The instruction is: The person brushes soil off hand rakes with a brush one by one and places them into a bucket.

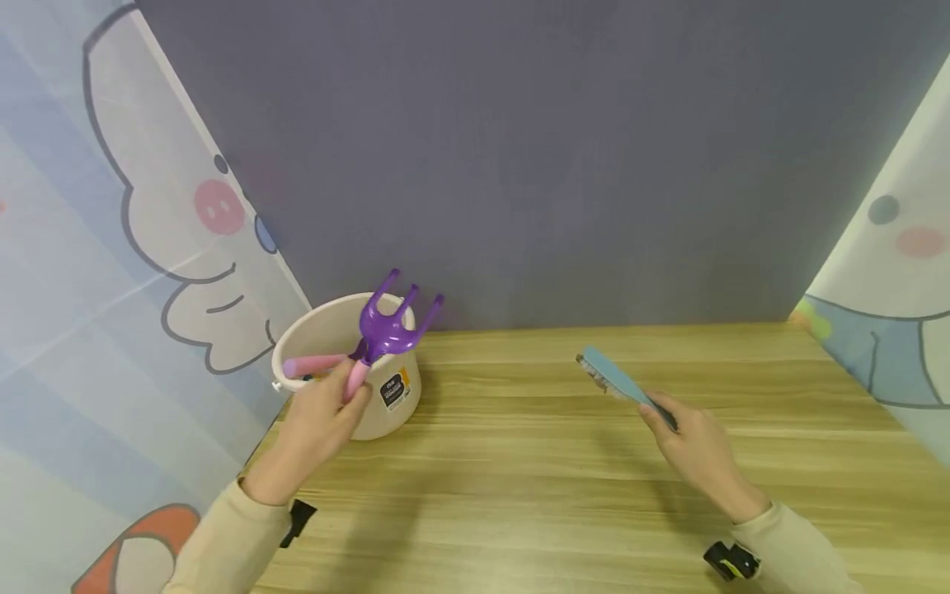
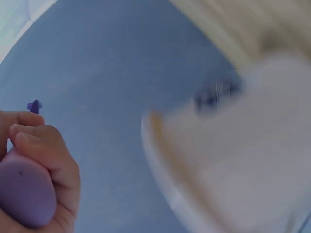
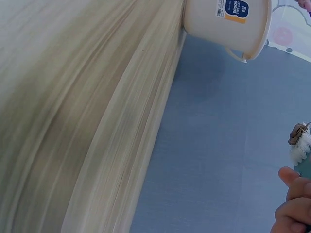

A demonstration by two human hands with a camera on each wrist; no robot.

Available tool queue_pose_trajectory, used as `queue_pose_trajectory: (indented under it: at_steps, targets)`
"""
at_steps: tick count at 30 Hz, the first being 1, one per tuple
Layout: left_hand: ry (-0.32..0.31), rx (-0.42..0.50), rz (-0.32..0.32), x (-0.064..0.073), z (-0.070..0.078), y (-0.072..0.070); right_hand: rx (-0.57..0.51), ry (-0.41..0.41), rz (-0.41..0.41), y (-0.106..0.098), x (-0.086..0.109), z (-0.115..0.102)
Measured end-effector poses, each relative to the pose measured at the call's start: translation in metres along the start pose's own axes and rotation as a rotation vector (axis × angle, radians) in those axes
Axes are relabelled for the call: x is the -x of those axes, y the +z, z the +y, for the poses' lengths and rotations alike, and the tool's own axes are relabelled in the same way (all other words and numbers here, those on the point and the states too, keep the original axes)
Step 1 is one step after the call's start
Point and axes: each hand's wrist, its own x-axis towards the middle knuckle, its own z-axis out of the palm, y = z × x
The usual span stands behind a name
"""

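Note:
My left hand [image 1: 315, 425] grips the pink handle of a purple three-pronged garden hand fork [image 1: 387, 332], its prongs pointing up and away over the rim of a cream bucket [image 1: 377, 424]. In the left wrist view the handle's rounded lilac end [image 2: 26, 191] shows inside the curled fingers. Another pink-handled tool [image 1: 317, 365] leans inside the bucket, its lower part hidden. Over the table's right half, my right hand [image 1: 698, 445] holds a light blue brush [image 1: 616, 375] by its handle. White bristles with brownish bits [image 3: 297, 135] on them show in the right wrist view.
The wood-grain table [image 1: 505, 495] meets a dark grey panel [image 1: 557, 165] at its back edge. Curtains with cartoon prints [image 1: 82, 330] hang at left and right. The bucket stands near the table's back left corner, a label [image 1: 395, 388] on its side.

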Motion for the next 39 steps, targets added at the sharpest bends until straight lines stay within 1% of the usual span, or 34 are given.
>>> queue_pose_trajectory:
  at_steps: [1, 3, 5, 7, 9, 10, 12, 13, 15, 17, 20, 21, 24, 26, 29, 34, 37, 39]
  targets:
    - [0.000, -0.065, 0.008, -0.002, -0.004, -0.011, -0.003, 0.002, 0.000, 0.000, 0.000, 0.000]
    - [-0.021, -0.141, -0.018, -0.009, -0.011, -0.030, -0.006, 0.009, -0.001, 0.000, 0.000, 0.001]
    - [-0.032, -0.212, -0.085, -0.018, -0.019, -0.047, -0.006, 0.006, 0.003, 0.000, 0.001, 0.002]
    - [-0.045, -0.267, -0.180, -0.029, -0.027, -0.061, 0.000, -0.003, 0.007, 0.000, 0.001, 0.003]
    - [-0.048, -0.339, -0.277, -0.042, -0.035, -0.071, 0.006, -0.014, 0.010, 0.000, 0.001, 0.003]
    - [-0.040, -0.372, -0.315, -0.049, -0.039, -0.075, 0.005, -0.018, 0.011, 0.000, 0.000, 0.003]
    - [-0.036, -0.429, -0.375, -0.061, -0.047, -0.080, 0.003, -0.022, 0.011, 0.000, 0.000, 0.003]
    - [-0.036, -0.457, -0.394, -0.067, -0.050, -0.081, 0.001, -0.023, 0.010, 0.001, 0.000, 0.003]
    - [-0.024, -0.523, -0.402, -0.077, -0.056, -0.081, -0.002, -0.018, 0.004, 0.001, 0.000, 0.004]
    - [0.002, -0.592, -0.388, -0.084, -0.061, -0.080, 0.000, -0.013, -0.003, 0.001, 0.000, 0.004]
    - [0.064, -0.693, -0.353, -0.092, -0.064, -0.076, 0.002, -0.002, -0.017, 0.001, 0.000, 0.005]
    - [0.078, -0.721, -0.356, -0.095, -0.064, -0.075, 0.002, 0.002, -0.019, 0.001, 0.001, 0.005]
    - [0.095, -0.809, -0.420, -0.103, -0.061, -0.069, 0.001, 0.006, -0.020, 0.000, 0.002, 0.005]
    - [0.087, -0.865, -0.484, -0.107, -0.059, -0.063, 0.005, 0.005, -0.018, -0.001, 0.002, 0.005]
    - [0.078, -0.918, -0.566, -0.113, -0.053, -0.055, 0.007, 0.006, -0.021, -0.001, 0.003, 0.005]
    - [0.062, -0.957, -0.687, -0.117, -0.044, -0.039, 0.000, 0.009, -0.024, -0.001, 0.005, 0.005]
    - [0.061, -0.967, -0.738, -0.117, -0.041, -0.031, 0.002, 0.003, -0.028, -0.002, 0.005, 0.004]
    - [0.091, -0.991, -0.777, -0.117, -0.042, -0.026, -0.002, 0.005, -0.039, -0.001, 0.005, 0.003]
